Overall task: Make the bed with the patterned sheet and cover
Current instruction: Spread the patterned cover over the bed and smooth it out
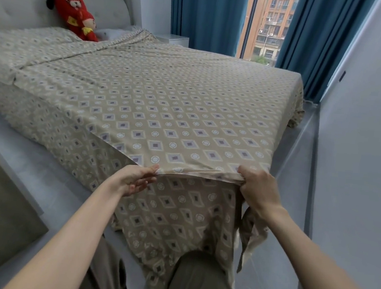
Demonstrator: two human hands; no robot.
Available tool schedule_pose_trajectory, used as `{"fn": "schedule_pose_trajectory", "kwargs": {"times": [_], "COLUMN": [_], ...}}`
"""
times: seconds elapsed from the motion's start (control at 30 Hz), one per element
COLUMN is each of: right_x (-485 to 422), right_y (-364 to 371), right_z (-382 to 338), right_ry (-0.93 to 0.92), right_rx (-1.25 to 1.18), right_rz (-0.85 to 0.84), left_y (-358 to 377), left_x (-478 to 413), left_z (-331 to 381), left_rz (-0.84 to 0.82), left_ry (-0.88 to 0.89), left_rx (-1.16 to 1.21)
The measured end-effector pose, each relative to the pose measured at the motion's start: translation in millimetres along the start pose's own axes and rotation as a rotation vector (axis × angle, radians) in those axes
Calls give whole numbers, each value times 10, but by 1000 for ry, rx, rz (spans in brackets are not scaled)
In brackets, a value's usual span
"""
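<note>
Beige cover hides fingers of right hand.

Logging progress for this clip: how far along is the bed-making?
Done: the beige diamond-patterned fabric cover lies spread across the grey padded bed. In hand: left hand and right hand hold its foot-end edge. Left: squaring that edge; patterned cloth below hangs loose, untucked.

Home bedroom: bed with padded headboard, blue curtains, plush toy.
</note>
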State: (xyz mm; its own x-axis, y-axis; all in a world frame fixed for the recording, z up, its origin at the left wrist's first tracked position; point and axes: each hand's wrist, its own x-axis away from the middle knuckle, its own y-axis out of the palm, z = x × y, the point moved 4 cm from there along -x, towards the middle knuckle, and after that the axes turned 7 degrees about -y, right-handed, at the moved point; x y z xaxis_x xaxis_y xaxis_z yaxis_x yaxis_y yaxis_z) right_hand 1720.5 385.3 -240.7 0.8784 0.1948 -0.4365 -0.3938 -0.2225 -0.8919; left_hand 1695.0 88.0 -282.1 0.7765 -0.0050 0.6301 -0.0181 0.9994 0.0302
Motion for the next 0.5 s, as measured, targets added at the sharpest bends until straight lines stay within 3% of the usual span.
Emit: {"fn": "schedule_pose_trajectory", "kwargs": {"times": [0.2,0.5], "right_x": [366,592], "right_y": [275,704], "right_z": [118,30], "right_ry": [84,122], "right_rx": [-55,-155], "right_rz": [-16,48], "left_y": [27,78], "left_x": [13,-268], "left_z": [-131,-250], "left_rz": [-28,63], "left_ry": [-92,-194], "left_rx": [-119,-203]}}
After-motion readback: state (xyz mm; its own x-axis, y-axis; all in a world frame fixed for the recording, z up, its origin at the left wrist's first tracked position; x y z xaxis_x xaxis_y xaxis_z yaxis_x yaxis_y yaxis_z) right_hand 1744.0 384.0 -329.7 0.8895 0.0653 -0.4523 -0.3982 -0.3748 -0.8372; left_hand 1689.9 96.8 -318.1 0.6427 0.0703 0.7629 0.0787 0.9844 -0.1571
